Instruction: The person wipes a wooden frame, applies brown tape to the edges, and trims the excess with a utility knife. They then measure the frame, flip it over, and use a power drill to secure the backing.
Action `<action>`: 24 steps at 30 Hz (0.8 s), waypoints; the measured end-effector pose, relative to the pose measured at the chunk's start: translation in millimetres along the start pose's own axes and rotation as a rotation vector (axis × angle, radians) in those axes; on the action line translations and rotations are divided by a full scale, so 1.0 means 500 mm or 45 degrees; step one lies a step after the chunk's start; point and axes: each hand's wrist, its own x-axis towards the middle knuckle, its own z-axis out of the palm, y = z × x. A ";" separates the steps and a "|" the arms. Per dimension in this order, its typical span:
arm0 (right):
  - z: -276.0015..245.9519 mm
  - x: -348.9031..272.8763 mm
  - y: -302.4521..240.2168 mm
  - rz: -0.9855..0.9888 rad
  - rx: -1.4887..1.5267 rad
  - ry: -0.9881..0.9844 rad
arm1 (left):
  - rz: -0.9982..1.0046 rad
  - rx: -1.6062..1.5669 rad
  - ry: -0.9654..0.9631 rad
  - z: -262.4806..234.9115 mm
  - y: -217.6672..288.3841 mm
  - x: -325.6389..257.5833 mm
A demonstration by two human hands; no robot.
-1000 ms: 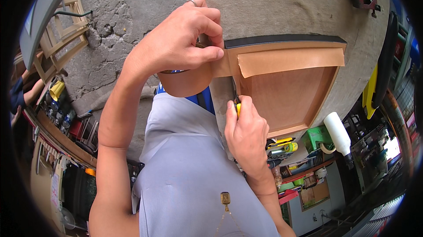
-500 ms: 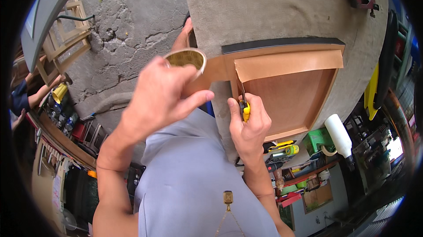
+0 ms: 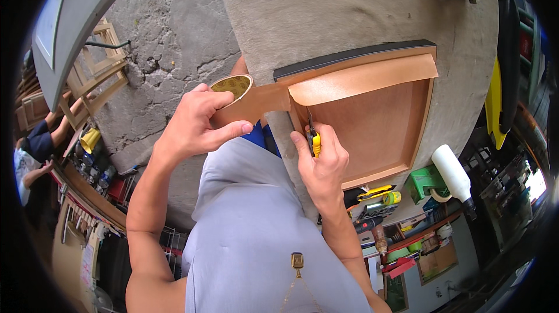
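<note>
Tape (image 3: 271, 99) seems ready for trimming: left hand (image 3: 195, 122) grips its roll (image 3: 240, 108), right hand (image 3: 324, 159) grasps a cutter (image 3: 316, 144). Cutting likely needs steady tension.

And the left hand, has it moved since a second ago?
Yes: judged against the wooden frame, the left hand, with the tape roll, has shifted leftward and toward the body, away from the frame's upper-left corner.

- The panel (image 3: 372, 130) lay on the counter (image 3: 349, 7).
- The tape roll (image 3: 236, 88) sat in the left hand (image 3: 198, 121), at the panel's nine o'clock.
- The bottle (image 3: 450, 169) was at its four o'clock.
</note>
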 end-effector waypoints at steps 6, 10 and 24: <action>-0.007 0.006 -0.004 0.045 0.024 -0.013 | 0.034 0.014 -0.004 -0.001 -0.034 0.009; -0.009 0.008 -0.006 0.066 0.032 -0.020 | -0.157 -0.231 -0.062 -0.002 -0.005 0.003; -0.012 0.006 0.006 0.049 0.035 -0.066 | -0.239 -0.295 -0.104 0.006 -0.020 -0.005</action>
